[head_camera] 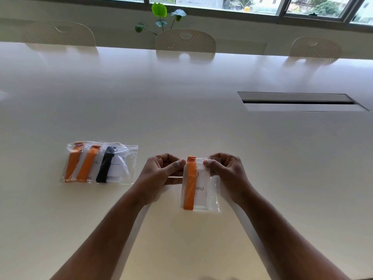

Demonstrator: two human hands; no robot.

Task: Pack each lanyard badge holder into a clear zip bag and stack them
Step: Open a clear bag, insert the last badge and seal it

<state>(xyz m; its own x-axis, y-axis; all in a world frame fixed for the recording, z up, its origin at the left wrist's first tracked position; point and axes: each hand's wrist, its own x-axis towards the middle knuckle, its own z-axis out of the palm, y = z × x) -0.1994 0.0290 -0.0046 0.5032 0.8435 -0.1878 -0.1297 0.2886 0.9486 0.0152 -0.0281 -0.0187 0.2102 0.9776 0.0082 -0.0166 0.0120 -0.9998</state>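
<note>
Both hands hold a clear bag (198,184) up over the table (201,122), well right of the stack (99,163). The left hand (161,172) and right hand (224,171) each pinch its top edge. An orange lanyard (190,184) and badge are inside. Three packed bags lie overlapped in the stack, so this looks like the fourth; sealing and stacking remain.
</note>
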